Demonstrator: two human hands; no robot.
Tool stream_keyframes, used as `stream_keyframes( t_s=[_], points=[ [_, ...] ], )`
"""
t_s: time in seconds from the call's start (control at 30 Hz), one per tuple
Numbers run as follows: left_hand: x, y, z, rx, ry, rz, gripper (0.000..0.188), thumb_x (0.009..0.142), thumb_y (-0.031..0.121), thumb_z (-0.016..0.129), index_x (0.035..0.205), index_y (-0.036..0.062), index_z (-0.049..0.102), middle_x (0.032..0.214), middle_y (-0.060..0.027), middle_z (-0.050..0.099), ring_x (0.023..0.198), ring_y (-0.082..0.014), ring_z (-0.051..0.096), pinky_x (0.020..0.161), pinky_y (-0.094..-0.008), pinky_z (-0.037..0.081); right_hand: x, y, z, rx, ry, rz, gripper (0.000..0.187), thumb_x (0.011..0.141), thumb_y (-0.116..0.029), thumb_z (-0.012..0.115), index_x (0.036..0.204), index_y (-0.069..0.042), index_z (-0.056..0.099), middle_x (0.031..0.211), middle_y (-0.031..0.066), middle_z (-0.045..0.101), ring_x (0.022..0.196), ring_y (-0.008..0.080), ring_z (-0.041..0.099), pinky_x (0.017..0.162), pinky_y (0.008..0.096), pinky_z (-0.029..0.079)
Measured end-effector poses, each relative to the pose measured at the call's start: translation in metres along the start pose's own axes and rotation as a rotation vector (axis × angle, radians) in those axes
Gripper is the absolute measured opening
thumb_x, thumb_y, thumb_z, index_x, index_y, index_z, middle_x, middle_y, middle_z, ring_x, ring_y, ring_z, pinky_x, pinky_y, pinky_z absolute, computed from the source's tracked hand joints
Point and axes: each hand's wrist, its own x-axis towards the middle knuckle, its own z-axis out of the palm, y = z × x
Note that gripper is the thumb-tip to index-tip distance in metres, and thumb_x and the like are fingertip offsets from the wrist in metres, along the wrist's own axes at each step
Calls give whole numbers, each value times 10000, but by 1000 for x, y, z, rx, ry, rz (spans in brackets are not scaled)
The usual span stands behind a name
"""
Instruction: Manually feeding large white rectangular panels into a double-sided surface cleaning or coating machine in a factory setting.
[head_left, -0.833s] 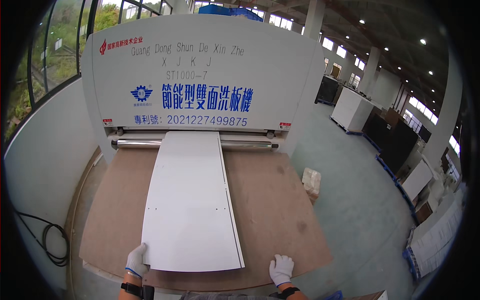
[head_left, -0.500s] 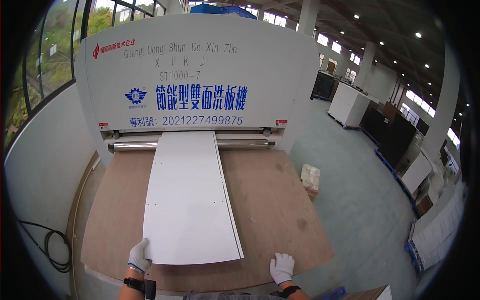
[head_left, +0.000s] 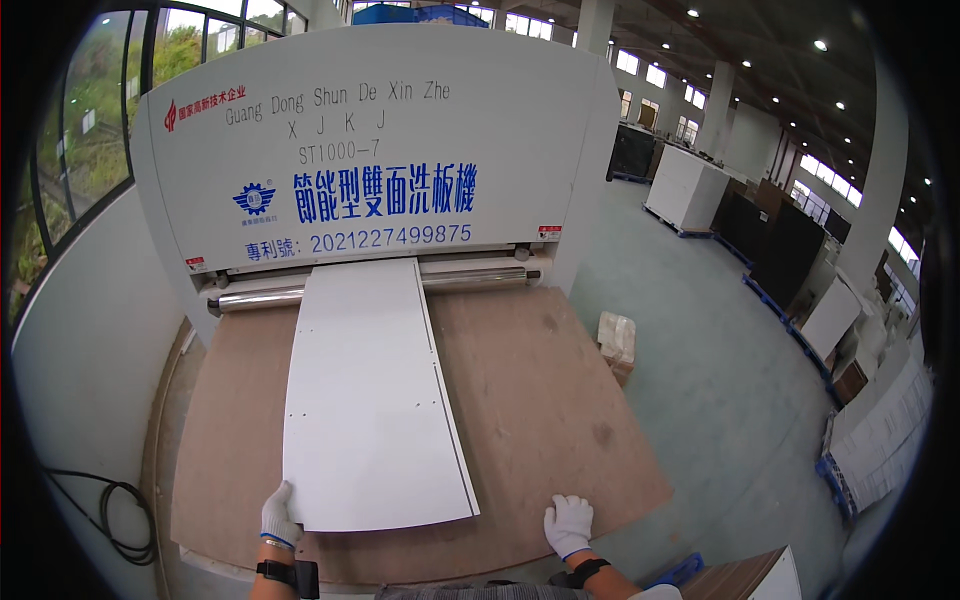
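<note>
A long white panel (head_left: 370, 400) with small drilled holes and a dark groove along its right side lies on a brown board table (head_left: 560, 400). Its far end passes over a shiny metal roller (head_left: 480, 281) into the opening of a large white machine (head_left: 520, 130). My left hand (head_left: 280, 517), in a white glove, grips the panel's near left corner, thumb along the edge; the fingers beneath are hidden. To the right of the panel, apart from it, my gloved right hand (head_left: 569, 525) rests on the board near its front edge, fingers slightly spread and holding nothing.
A black cable (head_left: 130, 520) lies coiled on the floor by the left wall. A wrapped block (head_left: 617, 338) stands just right of the table. Farther right are stacked panels on blue pallets (head_left: 775, 300) and a pillar. A brown-and-white stack (head_left: 740, 580) sits at the lower right.
The whole view has turned slightly, so the machine sits farther left and tilted. Both hands keep nearly the same places on the panel and the board.
</note>
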Motion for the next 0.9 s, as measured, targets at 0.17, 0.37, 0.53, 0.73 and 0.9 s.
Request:
stream_keyframes(
  t_s=[0.17,0.37,0.53,0.73,0.9],
  points=[
    [0,2,-1,25,1,20,345,942,250,522,1160,-17,547,1109,-151,618,978,-293,605,890,-421,487,3,-4,-2,-13,-12,15,246,780,-314,590,944,-133,623,867,111,585,847,313,551,724,453,431],
    [9,1,-7,36,1,27,350,942,251,524,1165,-18,544,1121,-153,614,993,-288,599,895,-416,482,19,-74,-19,466,-179,-361,395,800,-458,604,959,-99,633,936,143,612,914,327,567,800,445,448],
    [7,1,-8,36,18,12,323,943,273,511,1131,15,559,1085,-134,629,961,-295,615,856,-432,510,35,-115,-24,517,-398,-279,442,806,-469,610,997,-72,636,942,167,607,926,343,571,814,440,452],
    [-1,3,-4,12,45,21,312,936,240,528,1133,1,566,1094,-141,629,976,-278,607,872,-398,498,32,-106,-22,512,-340,-424,378,823,-422,600,940,-64,635,893,171,607,884,348,579,776,445,460],
    [-36,10,-22,1462,-129,750,285,925,274,540,1034,15,592,845,-48,606,686,-161,586,569,-310,487,31,-110,-21,493,-321,-439,289,828,-347,601,905,-70,635,843,154,611,843,345,577,749,454,454]
  ],
)
